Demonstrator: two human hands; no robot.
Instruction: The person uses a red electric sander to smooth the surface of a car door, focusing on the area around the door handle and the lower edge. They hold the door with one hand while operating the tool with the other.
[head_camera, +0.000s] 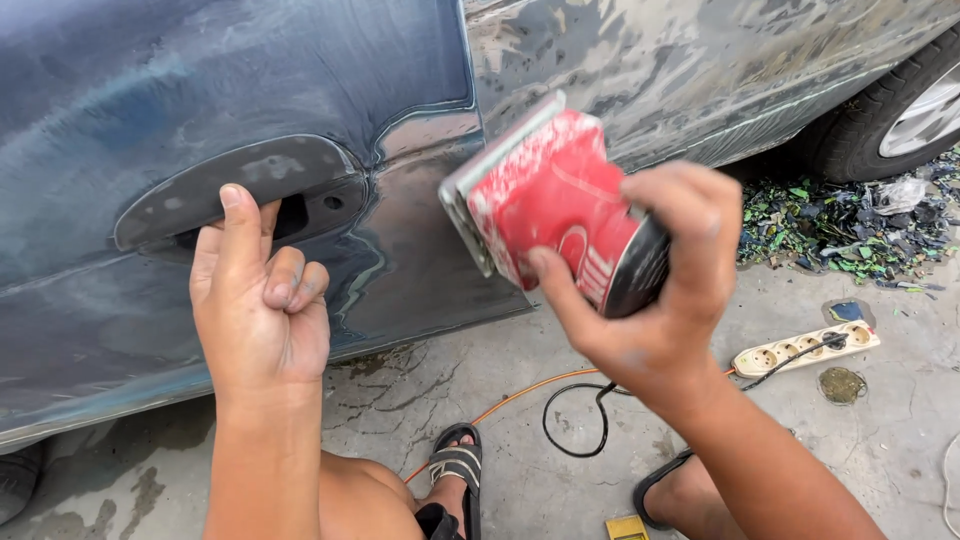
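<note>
We hold a dusty red electric sander with a flat grey pad (555, 205) tight in our right hand (655, 300). Its long side runs up and left from our grip, and the pad end tilts toward the scratched dark blue car door (300, 80). Our left hand (260, 295) holds nothing, fingers half curled, resting by the hollow door handle spot (240, 190), well left of the sander.

Left hand (258, 300) raised with forefinger straight and other fingers curled; right hand (655, 290) clenched, wrist bent inward.
</note>
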